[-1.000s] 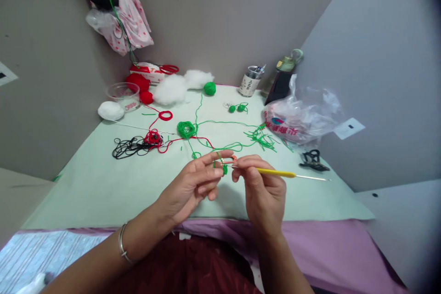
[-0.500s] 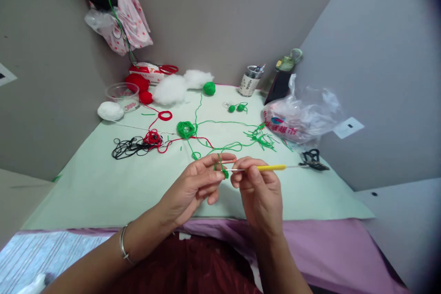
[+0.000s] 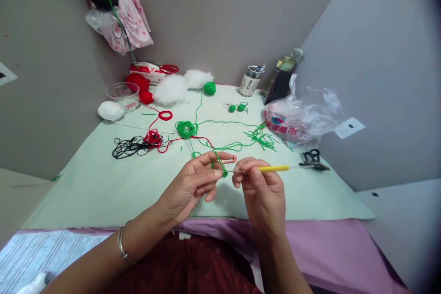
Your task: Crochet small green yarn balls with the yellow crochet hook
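Dark red cloth [image 3: 193, 266] is lying nearest, below the front edge of the pale green bench [image 3: 138, 197]. Over that edge, the left hand [image 3: 195, 181] is pinching a small green yarn piece [image 3: 225, 174] at thumb and fingertips, its grip closed; this is probably leaving the working edge exposed. Its forefinger is reaching out with a green strand [image 3: 221, 161] running over it, seemingly for tension. The right hand [image 3: 263, 193] is keeping a closed grip on a yellow-handled hook [image 3: 274, 168], holding it nearly level, apparently so that the slim metal shaft is meeting the piece from the side.

Just past the left forefinger, an orange pin [image 3: 234, 159] is showing; whether it is touching the finger is unclear. Beyond the hands, green clippings [image 3: 263, 138] are lying to the right, with a black hair clip [image 3: 313, 161] nearby. A green yarn coil [image 3: 186, 129] is sitting ahead, perhaps for feeding freely, while black yarn [image 3: 131, 148] is sprawling to the left. Farther back, white stuffing [image 3: 170, 90] is resting beside a green ball [image 3: 209, 88], and a pen cup [image 3: 251, 81] is standing upright near the wall, likely out of the way.
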### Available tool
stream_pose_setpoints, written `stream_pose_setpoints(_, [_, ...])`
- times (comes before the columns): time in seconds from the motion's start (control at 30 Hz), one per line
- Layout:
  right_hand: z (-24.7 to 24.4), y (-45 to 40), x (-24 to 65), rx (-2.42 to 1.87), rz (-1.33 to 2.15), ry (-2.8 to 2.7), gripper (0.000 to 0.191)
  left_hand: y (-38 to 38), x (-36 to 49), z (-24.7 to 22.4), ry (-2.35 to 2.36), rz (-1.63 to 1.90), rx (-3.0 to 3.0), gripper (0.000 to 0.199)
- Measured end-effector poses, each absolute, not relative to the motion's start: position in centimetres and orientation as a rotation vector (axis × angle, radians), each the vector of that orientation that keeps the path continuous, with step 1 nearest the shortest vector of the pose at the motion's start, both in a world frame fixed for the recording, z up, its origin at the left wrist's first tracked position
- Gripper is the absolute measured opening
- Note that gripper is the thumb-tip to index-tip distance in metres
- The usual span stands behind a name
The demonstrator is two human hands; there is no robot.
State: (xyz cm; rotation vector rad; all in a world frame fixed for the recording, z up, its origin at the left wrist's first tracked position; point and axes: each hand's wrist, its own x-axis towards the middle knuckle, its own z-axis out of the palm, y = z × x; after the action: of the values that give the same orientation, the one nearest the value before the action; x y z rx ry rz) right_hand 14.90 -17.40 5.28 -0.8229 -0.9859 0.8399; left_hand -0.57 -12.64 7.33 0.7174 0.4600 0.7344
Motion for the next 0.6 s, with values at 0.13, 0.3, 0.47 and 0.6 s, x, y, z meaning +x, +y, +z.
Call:
stream_pose_setpoints(0.13, [5.2, -17.6, 14.6, -0.934, 0.636, -1.181, 0.016, -12.9, -0.3, 7.2, 0.484, 0.79, 0.82, 0.029])
stream_pose_setpoints(0.3, [5.3, -17.5, 15.1, -0.881, 0.758, -1.107, 0.02, -12.7, -0.6, 7.5, 0.495, 0.774, 0.82, 0.024])
stream_pose_setpoints(0.47, [5.5, -18.2, 15.2, -1.012, 0.468, -1.307, 0.023, -12.7, -0.6, 7.6, 0.557, 0.834, 0.874, 0.028])
stream_pose_setpoints(0.6, [4.5, -18.7, 14.7, -1.088, -0.061, -1.664, 0.032, -12.9, -0.2, 7.2, 0.607, 0.896, 0.839, 0.036])
